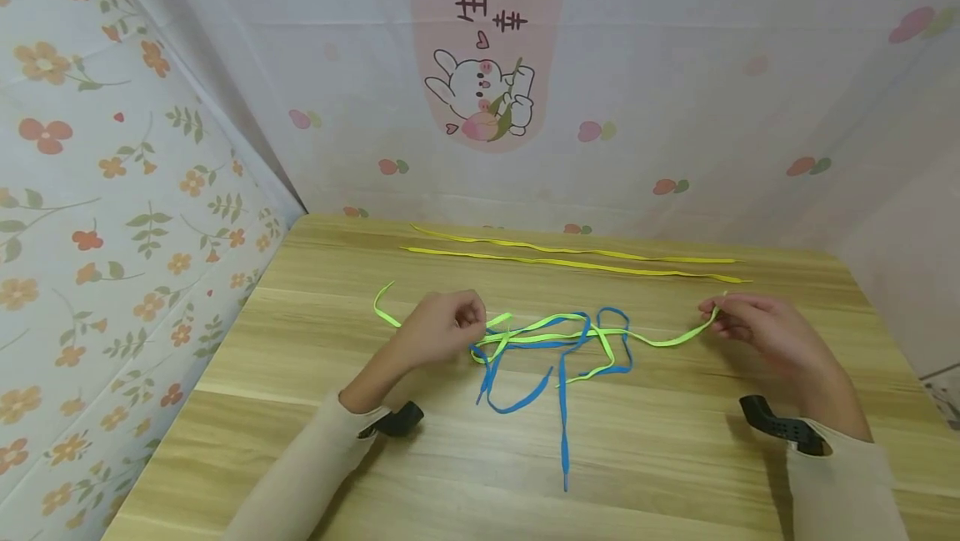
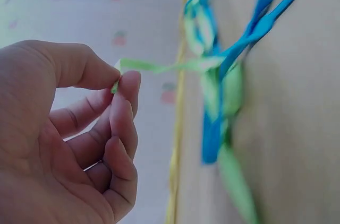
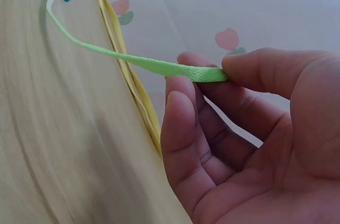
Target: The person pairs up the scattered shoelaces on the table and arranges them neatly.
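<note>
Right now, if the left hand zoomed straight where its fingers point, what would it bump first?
Probably the tangled green and blue laces, though the left hand might pass above them; height is unclear.

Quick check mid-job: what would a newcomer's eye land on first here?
Probably the tangle of neon green and blue laces in the middle of the table. Next, the left hand pinching green lace near the tangle's left end, and the right hand pinching a green length running out to the right. Beyond them lie two yellow laces, near the table's far edge.
</note>
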The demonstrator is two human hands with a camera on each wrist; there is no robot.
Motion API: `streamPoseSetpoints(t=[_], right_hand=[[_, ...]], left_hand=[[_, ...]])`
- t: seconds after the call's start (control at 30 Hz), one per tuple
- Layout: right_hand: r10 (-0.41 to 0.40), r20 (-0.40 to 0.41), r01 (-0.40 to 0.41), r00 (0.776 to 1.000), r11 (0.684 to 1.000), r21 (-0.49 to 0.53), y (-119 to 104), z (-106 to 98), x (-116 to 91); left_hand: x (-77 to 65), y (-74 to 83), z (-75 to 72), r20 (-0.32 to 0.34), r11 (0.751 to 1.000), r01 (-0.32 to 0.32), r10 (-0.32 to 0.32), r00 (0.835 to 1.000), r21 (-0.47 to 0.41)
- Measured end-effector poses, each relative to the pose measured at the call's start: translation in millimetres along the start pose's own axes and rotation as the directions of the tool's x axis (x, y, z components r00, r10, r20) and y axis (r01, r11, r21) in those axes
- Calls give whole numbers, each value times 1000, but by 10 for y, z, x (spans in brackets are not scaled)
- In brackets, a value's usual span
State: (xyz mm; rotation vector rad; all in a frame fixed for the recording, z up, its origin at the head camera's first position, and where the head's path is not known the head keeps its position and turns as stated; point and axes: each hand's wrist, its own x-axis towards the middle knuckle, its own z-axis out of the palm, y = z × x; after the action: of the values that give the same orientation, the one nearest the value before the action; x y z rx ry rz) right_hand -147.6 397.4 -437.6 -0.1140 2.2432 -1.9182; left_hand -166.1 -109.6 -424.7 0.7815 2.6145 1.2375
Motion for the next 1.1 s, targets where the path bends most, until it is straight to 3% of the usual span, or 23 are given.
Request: streamPoseSetpoints(t=[0.17,0.43,0.77,1.1], right_hand=[[-24,-2,24,1000,993,111,-4,-82,-51],[-70,-13,71,997,986,152,-25,-212,-134],[-55,-38,62,998,975,212,-57,-311,-213],[-100,-69,117,993,939,324,-57,-432,-299]], left_hand=[[-29,-53,-291,-69,996,63,-67,995,-59],[-117,-135,-667,-133,977,146,-166,977,-153],[-176,-326,-900,-159,964,197,-226,961,-180],[-256,-411,-1139,-240,928,177,-263,934,-326]])
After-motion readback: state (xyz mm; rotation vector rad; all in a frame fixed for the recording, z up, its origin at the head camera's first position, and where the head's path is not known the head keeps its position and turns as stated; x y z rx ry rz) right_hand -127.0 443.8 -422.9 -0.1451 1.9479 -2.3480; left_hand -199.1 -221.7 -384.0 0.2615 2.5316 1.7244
